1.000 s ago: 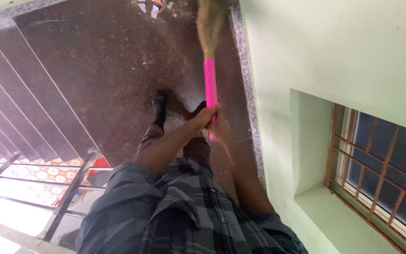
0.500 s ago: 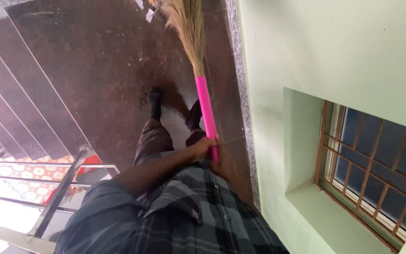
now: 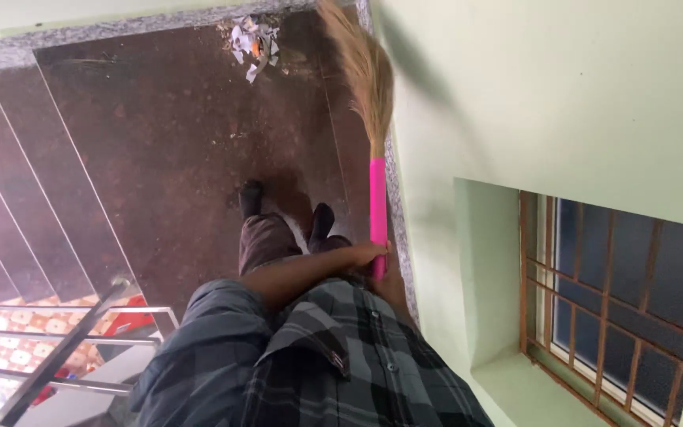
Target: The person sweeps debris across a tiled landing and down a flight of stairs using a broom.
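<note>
So the left hand point(image 3: 367, 255) is wrapped tight around the bottom end of the pink handle of a grass broom point(image 3: 376, 158), fingers curled shut on it. The right hand is tucked behind the left one and the shirt, so I can't tell what its grip looks like. The broom stands nearly upright, handle just beside the pale green wall point(image 3: 531, 87), and its straw head leans up against that wall near the top. Away from the broom head, in the far corner of the dark stone landing point(image 3: 167, 142), sits a little pile of paper scraps point(image 3: 251, 41). Both shoes are planted on the landing just beside the broom handle.
</note>
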